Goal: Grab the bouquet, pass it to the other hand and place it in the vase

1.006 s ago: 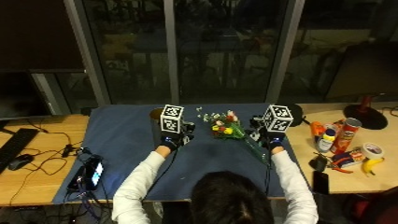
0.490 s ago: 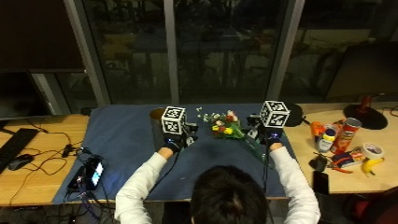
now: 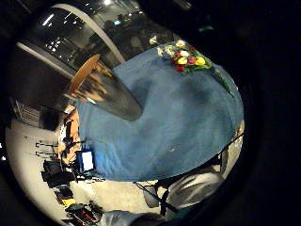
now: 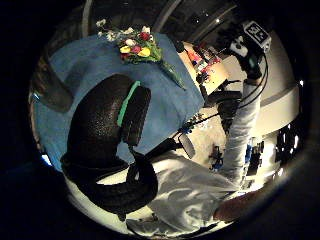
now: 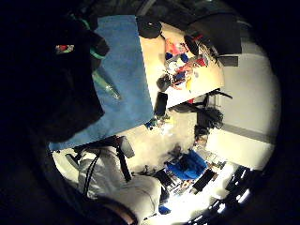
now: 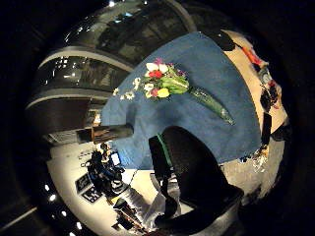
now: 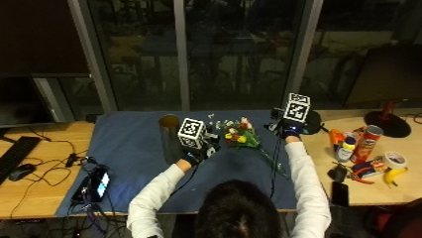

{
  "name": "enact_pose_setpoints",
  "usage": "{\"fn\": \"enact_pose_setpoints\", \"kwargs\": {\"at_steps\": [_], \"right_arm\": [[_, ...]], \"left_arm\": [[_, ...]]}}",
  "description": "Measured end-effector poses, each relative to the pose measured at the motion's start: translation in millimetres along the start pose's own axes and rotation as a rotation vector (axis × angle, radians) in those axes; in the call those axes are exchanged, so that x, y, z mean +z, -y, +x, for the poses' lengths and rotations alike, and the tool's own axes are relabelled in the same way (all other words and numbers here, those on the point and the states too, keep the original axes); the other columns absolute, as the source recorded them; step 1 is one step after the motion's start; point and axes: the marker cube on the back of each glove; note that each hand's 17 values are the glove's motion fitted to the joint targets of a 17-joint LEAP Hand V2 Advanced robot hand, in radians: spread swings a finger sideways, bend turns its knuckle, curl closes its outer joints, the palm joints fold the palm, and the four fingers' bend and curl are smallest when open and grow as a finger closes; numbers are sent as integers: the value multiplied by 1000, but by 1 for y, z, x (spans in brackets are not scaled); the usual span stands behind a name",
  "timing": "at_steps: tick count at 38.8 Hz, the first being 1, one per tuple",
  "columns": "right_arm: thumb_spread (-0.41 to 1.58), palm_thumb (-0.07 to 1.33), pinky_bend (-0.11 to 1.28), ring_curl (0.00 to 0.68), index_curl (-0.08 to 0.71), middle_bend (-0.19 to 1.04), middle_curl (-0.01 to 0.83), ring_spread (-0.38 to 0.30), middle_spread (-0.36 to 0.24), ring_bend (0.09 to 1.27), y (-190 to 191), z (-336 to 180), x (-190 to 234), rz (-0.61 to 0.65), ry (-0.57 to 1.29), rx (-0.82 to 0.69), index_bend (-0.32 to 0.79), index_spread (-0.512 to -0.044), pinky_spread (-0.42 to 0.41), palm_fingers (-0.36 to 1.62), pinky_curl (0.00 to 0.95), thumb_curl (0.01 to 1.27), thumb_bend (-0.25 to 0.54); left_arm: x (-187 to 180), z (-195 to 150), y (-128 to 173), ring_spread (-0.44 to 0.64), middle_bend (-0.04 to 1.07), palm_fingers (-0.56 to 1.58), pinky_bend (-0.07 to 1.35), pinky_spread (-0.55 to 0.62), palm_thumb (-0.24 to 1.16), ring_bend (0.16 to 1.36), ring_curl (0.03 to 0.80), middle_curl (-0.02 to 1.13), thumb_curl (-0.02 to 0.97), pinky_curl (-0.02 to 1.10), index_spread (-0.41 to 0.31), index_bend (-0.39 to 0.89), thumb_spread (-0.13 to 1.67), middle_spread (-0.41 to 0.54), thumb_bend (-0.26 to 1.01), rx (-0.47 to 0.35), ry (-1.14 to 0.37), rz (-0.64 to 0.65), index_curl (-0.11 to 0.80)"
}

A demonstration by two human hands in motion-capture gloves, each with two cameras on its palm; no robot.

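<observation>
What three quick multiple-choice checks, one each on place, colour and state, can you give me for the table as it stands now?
1. Where does the bouquet lie?
A. in the vase
B. on the blue cloth
C. on the bare wood by the keyboard

2. What colour is the cloth under it?
A. blue
B. red
C. white

3. How does the vase stand?
A. tipped on its side
B. upright with flowers in it
C. upright with no flowers in it

Key: 1 B, the flowers and stems lie flat on the cloth between the left hand and the right hand. 2 A, the outside view shows it blue. 3 C, it stands upright beside the left hand while the bouquet lies apart from it.
</observation>
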Motion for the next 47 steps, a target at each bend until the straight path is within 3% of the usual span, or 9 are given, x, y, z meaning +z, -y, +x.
{"fn": "enact_pose_setpoints", "kwargs": {"at_steps": [1, 3, 13, 17, 19, 28, 34, 40, 47], "right_arm": [[1143, 383, 652, 327, 96, 259, 328, 94, 59, 639, 17, 0, 1, 95, 7, -22, 42, -220, 225, 462, 373, 233, -13], [1138, 390, 657, 331, 94, 273, 338, 89, 54, 643, 37, 2, 5, 150, 17, -23, 45, -213, 218, 470, 376, 241, -13], [1109, 412, 704, 342, 97, 244, 352, 79, 56, 645, 79, 10, 62, -194, 59, 95, 68, -201, 223, 408, 387, 270, -19], [1093, 418, 714, 342, 102, 230, 355, 85, 57, 636, 102, 14, 84, -53, 59, 96, 76, -199, 235, 382, 386, 279, -22], [1083, 428, 763, 353, 71, 210, 353, 81, 64, 672, 94, 14, 90, -7, 57, 85, -17, -207, 238, 313, 398, 286, -19], [1046, 483, 870, 372, 20, 204, 354, 57, 85, 764, 108, 17, 157, -93, 33, 86, 14, -223, 237, 212, 410, 307, -16], [1026, 521, 830, 367, 36, 273, 380, -3, 51, 773, 126, 17, 199, -78, -3, 127, 79, -189, 198, 334, 385, 322, -13], [1009, 618, 787, 356, 72, 326, 401, -38, 10, 721, 116, 16, 218, -110, 11, 172, 113, -167, 146, 455, 367, 349, 6], [960, 772, 647, 365, 153, 451, 455, -145, -87, 741, 110, 9, 221, -104, 67, 114, 196, -194, -62, 930, 324, 372, 32]], "left_arm": [[0, 0, 0, 131, 213, 415, 398, 138, 262, 529, 320, 371, 243, 358, 46, 92, 1196, 107, -13, 2, 1, 4, 192], [0, 0, -2, 139, 214, 409, 403, 143, 263, 535, 322, 376, 246, 361, 49, 92, 1195, 114, -14, 2, 5, 4, 189], [-2, -8, -9, 159, 220, 378, 430, 157, 264, 547, 327, 390, 258, 374, 72, 86, 1195, 134, -17, -10, 1, 26, 184], [1, -12, -9, 164, 222, 367, 441, 161, 273, 558, 329, 394, 263, 378, 82, 87, 1192, 138, -14, -24, 12, 25, 179], [4, -13, -8, 166, 222, 362, 446, 162, 273, 563, 330, 395, 266, 379, 85, 87, 1191, 139, -16, -28, 12, 14, 177], [23, -19, -4, 169, 235, 347, 459, 164, 274, 573, 333, 404, 272, 385, 99, 93, 1188, 147, -17, -26, 8, -19, 173], [21, -24, -8, 175, 228, 336, 469, 167, 273, 581, 333, 405, 276, 386, 101, 100, 1188, 152, -18, -41, 38, -21, 174], [16, -26, -11, 181, 222, 326, 470, 169, 273, 593, 334, 406, 278, 386, 103, 99, 1187, 156, -18, -44, 20, -25, 175], [20, -32, -10, 185, 223, 323, 474, 170, 272, 595, 331, 406, 280, 385, 104, 101, 1187, 158, -18, -53, 25, -26, 176]]}}
